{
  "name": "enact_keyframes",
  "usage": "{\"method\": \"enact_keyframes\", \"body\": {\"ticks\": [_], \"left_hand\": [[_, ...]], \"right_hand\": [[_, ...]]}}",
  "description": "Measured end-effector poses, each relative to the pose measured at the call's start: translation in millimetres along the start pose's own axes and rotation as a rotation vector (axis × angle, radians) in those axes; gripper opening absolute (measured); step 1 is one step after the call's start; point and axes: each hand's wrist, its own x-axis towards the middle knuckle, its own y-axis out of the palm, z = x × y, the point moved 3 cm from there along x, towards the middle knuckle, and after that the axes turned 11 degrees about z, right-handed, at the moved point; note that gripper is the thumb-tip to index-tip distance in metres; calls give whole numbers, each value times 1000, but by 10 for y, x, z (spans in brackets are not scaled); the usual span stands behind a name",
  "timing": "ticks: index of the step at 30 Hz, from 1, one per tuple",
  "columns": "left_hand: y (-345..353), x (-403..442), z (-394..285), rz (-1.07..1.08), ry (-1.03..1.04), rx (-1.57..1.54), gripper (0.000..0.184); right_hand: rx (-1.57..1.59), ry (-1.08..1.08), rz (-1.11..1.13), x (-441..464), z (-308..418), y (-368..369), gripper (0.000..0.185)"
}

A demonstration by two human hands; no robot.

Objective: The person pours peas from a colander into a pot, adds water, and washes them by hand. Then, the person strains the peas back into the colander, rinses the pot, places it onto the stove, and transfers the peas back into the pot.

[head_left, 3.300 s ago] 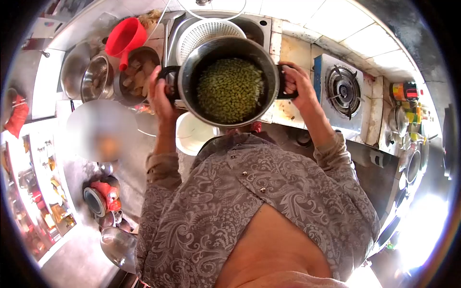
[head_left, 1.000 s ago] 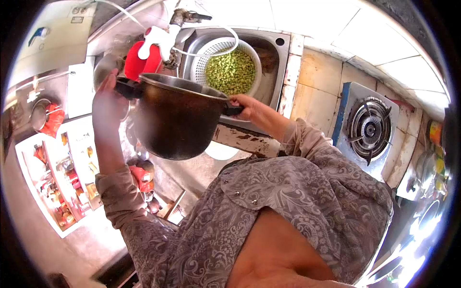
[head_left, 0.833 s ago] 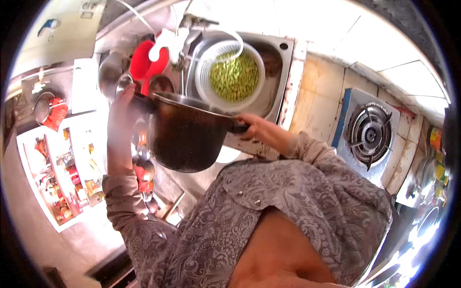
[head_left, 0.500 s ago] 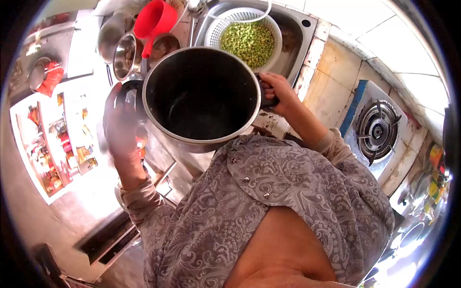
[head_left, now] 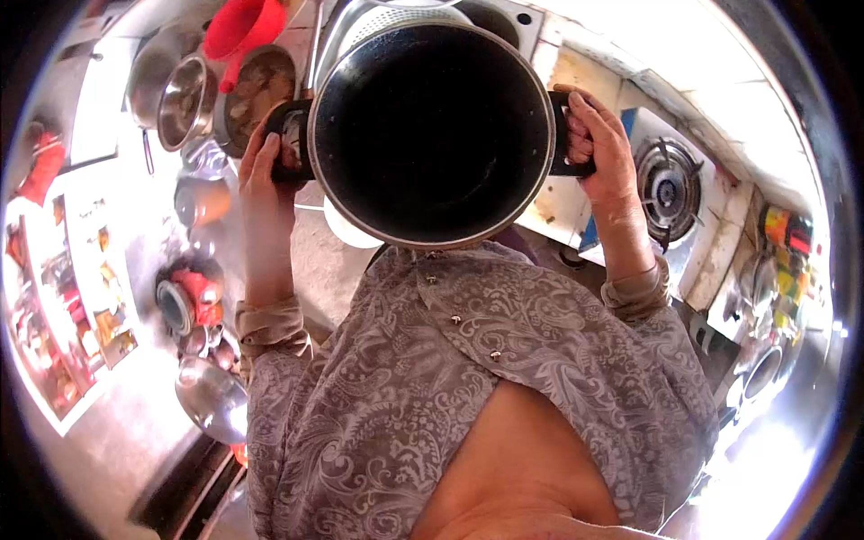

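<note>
A large pot with a dark inside and a metal rim is held up in front of my chest, its mouth facing me. My left hand grips its black left handle. Around the opposite black handle my right hand is closed. The pot's inside is too dark to make out fully. Behind its far rim, the white colander in the sink shows only its edge; whatever lies in the colander is hidden.
On the left are a red dipper, a steel bowl and a brown-stained pan. A gas burner stands on the right, beside the tiled wall. Shelves with colourful items are at far left.
My left hand has taken hold of the left handle. The pot has risen nearer the camera and now covers most of the colander and its green beans.
</note>
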Motion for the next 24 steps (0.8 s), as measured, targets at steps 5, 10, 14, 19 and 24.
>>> {"method": "enact_keyframes", "body": {"ticks": [5, 10, 14, 19, 24], "left_hand": [[116, 302, 371, 82, -20, -37, 31], [-120, 715, 578, 206, -100, 161, 23], [-360, 1113, 435, 149, 97, 1006, 32], [479, 1327, -725, 279, 1131, 1178, 64], [1514, 1400, -1304, 585, 1527, 1114, 31]], "right_hand": [[-95, -85, -154, -278, 195, 37, 24], [-55, -136, -173, -254, 98, 200, 30], [-46, -180, -136, -97, -10, 342, 34], [28, -194, -135, 106, -175, 312, 35], [166, -174, -201, 215, -402, 114, 25]]}}
